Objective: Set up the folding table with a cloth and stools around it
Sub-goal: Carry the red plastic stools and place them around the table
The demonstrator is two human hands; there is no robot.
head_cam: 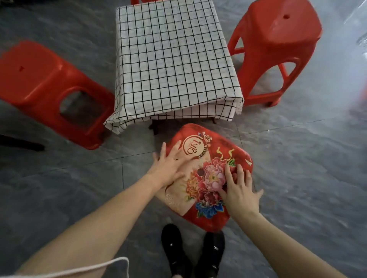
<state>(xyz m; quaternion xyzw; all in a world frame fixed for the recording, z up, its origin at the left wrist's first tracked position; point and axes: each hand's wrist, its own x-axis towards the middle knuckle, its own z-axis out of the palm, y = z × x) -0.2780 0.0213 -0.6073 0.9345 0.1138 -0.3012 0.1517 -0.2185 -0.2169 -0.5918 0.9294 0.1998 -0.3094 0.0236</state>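
Note:
A low table draped in a white cloth with a black grid [172, 59] stands ahead of me. In front of it, near my feet, is a red stool with a flowered seat [210, 158]. My left hand [168, 164] lies flat on the seat's left part, fingers spread. My right hand [238, 190] presses flat on the seat's right part, fingers straight. A plain red stool [45, 89] stands left of the table. Another plain red stool [278, 49] stands to the table's right.
The floor [297, 158] is grey tile. A sliver of another red stool [137, 2] shows behind the table at the top edge. My black shoes [190, 256] stand just below the flowered stool. A white cord [95, 265] hangs at the bottom left.

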